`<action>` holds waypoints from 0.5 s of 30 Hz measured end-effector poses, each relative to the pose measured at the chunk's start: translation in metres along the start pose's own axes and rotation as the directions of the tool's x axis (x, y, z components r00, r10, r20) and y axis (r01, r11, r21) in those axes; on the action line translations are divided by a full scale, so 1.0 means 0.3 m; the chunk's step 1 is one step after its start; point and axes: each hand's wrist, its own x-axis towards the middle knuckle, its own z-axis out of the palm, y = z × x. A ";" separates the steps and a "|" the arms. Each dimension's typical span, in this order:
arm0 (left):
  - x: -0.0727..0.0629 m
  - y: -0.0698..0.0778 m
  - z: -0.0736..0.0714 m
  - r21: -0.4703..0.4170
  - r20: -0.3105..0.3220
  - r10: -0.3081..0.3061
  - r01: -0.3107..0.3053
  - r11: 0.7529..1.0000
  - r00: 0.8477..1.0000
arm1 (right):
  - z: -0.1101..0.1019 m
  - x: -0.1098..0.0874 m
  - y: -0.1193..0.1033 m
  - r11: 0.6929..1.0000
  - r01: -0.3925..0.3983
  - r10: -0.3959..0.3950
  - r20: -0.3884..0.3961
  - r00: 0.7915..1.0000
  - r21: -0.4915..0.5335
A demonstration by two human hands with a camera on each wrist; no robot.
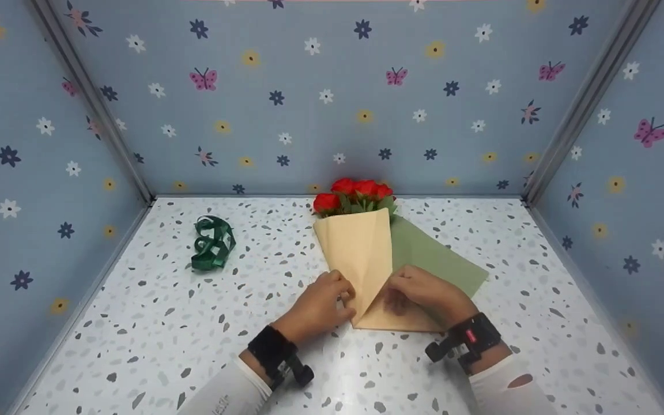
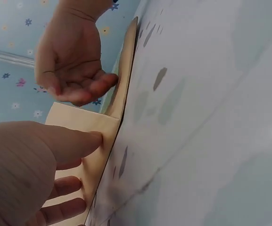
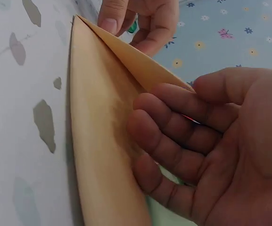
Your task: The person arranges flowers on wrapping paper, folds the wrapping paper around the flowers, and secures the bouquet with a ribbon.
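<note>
A bunch of red roses [image 1: 361, 189] with green leaves shows above a folded sheet of tan wrapping paper [image 1: 355, 242]. Its left side is folded across the stems, which are hidden. My left hand [image 1: 323, 305] rests its fingertips and thumb on the lower left edge of the paper, near the pointed bottom of the fold. In the left wrist view, the thumb presses on the tan face. My right hand [image 1: 421, 291] pinches the slanted edge of the flap between thumb and forefinger; the other fingers bend over the tan paper [image 3: 98, 117] below.
Green paper [image 1: 433, 253] spreads to the right, its tan side showing along the bottom. A loose coil of dark green ribbon [image 1: 214, 245] lies at left on the speckled tabletop [image 1: 257, 259]. Flower-patterned panels [image 1: 309, 92] enclose the back and sides.
</note>
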 end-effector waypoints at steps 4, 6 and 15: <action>-0.004 0.005 -0.002 0.049 0.010 0.012 -0.013 0.999 1.000 | -0.007 -0.024 -0.066 0.974 -0.042 0.026 -0.073 0.997 -0.221; -0.003 0.005 -0.001 0.070 0.014 0.021 -0.022 0.997 1.000 | 0.001 -0.031 -0.099 0.938 -0.028 -0.014 -0.120 0.993 -0.345; 0.002 -0.003 0.005 0.072 0.023 0.045 -0.046 0.996 0.999 | 0.141 -0.019 -0.162 0.663 0.273 -0.424 -0.049 0.905 -0.697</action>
